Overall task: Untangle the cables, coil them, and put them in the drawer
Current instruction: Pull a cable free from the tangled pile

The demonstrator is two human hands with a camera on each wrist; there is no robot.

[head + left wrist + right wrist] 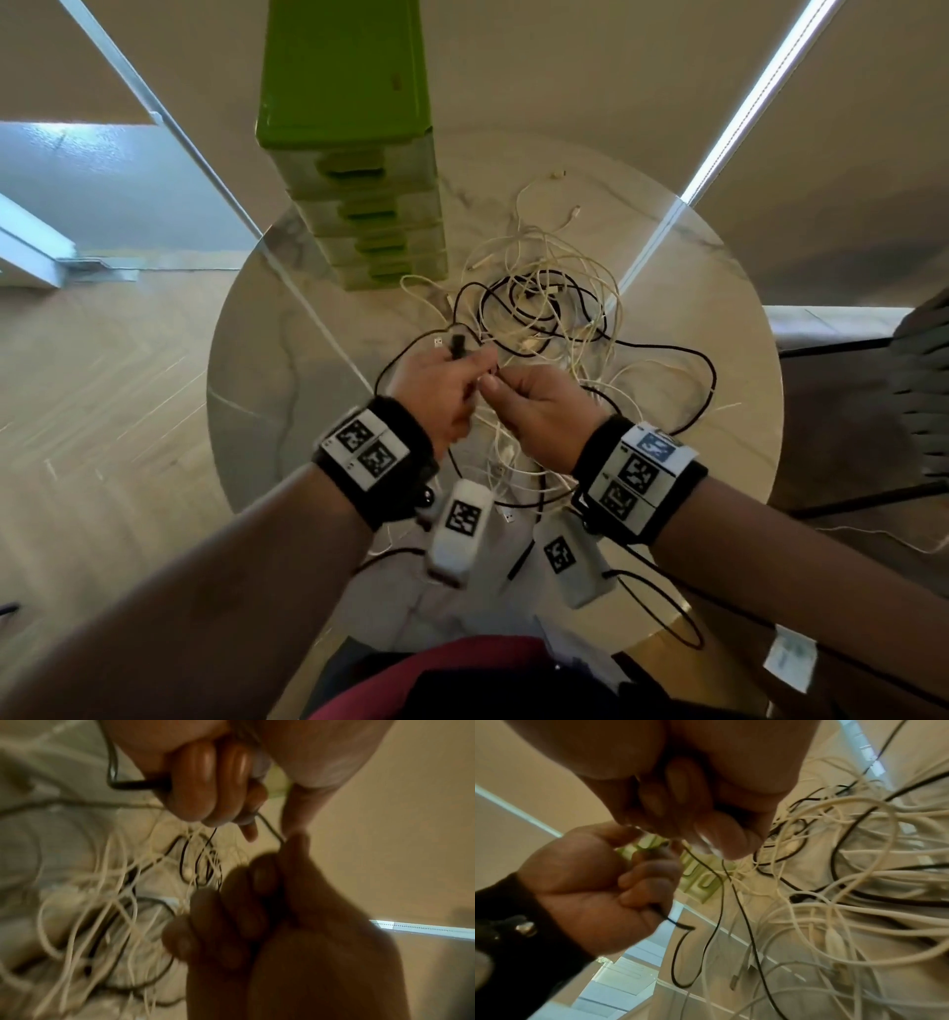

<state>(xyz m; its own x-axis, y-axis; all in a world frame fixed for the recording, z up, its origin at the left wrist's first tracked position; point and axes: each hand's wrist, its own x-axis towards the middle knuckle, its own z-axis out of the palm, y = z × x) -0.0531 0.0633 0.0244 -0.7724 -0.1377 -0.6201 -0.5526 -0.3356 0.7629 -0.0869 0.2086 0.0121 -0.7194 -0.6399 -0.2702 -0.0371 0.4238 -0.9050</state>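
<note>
While both hands work close together over the near half of the round marble-patterned worktop (719, 288), the thin black cable (667, 354) runs between them. The left hand (436, 390) has its fingers curled round the cable near its dark plug end, which pokes out above the knuckles, and a short bent length sticks out of the fist in the right wrist view. The right hand (539, 406), just beside it and almost touching, pinches the same strand with thumb and fingertips. From that pinch the cable heads far and right, looping out into the tangle of white and black cables (539, 308) spread over the middle of the worktop. So the free length lies beyond and to the right of the hands, on the side of the right one, which seems better placed to feed it in while the left keeps the plug end as an anchor. Several white strands cross over the black loops, so a straight pull would likely snag. Farther off, at the far left edge, stands the green plastic drawer tower (359, 154), every drawer shut.
</note>
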